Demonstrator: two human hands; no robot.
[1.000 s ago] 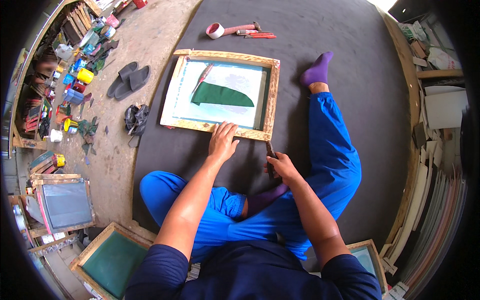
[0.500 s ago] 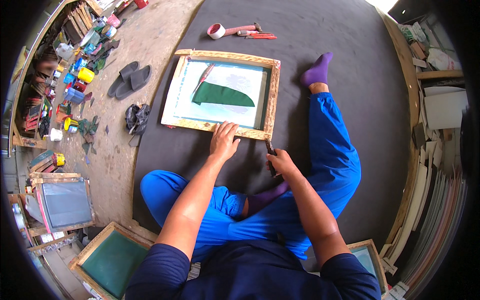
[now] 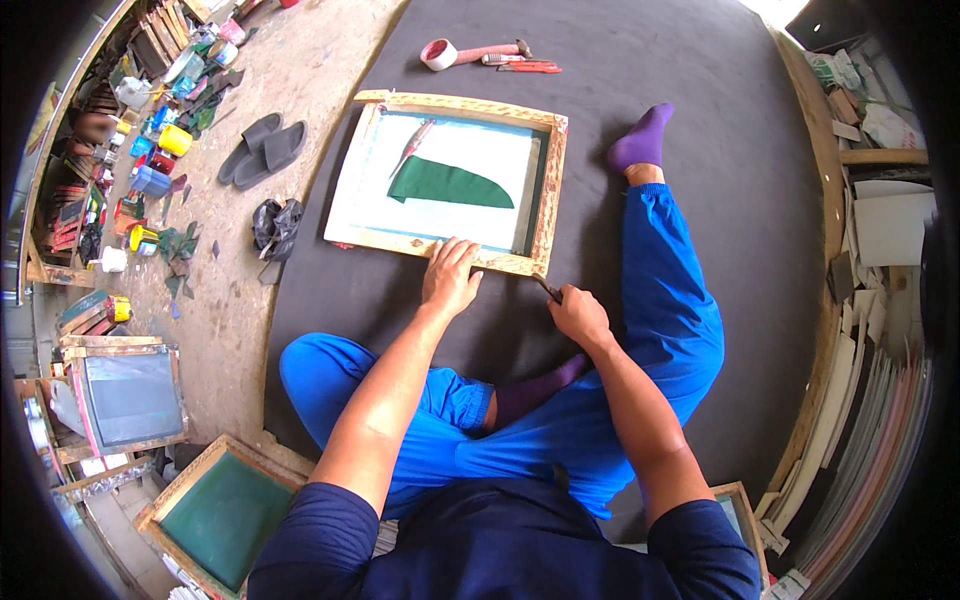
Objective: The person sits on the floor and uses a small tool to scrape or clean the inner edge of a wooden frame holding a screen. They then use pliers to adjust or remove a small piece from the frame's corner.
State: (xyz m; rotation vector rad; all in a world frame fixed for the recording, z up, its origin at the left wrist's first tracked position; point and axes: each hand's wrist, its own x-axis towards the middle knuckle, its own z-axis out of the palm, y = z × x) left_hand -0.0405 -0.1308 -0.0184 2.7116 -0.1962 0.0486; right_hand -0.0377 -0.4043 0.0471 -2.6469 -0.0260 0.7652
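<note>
A wooden screen frame [image 3: 545,190] with pale mesh lies flat on the dark mat in front of me. My left hand [image 3: 453,278] presses on its near rail, fingers stretched out and holding nothing. In my right hand [image 3: 579,314] is a dark, slim hand tool [image 3: 546,287] that looks like pliers. Its tip meets the frame's near right corner, and my fingers hide the rest of it. On the mesh lie a dark green piece of cloth [image 3: 452,184] and a slim red and silver tool [image 3: 412,146], whose kind I cannot make out.
Beyond the frame lie a tape roll [image 3: 438,54], a hammer [image 3: 495,52] and red-handled tools [image 3: 528,67]. Black sandals [image 3: 262,152] and paint containers [image 3: 174,140] are on the floor at left. Another green-meshed frame [image 3: 228,520] is at lower left; stacked sheets [image 3: 870,450] stand at right.
My right hand has moved slightly right and turned, so the dark tool now slants more toward the frame's corner. The left hand stays on the rail.
</note>
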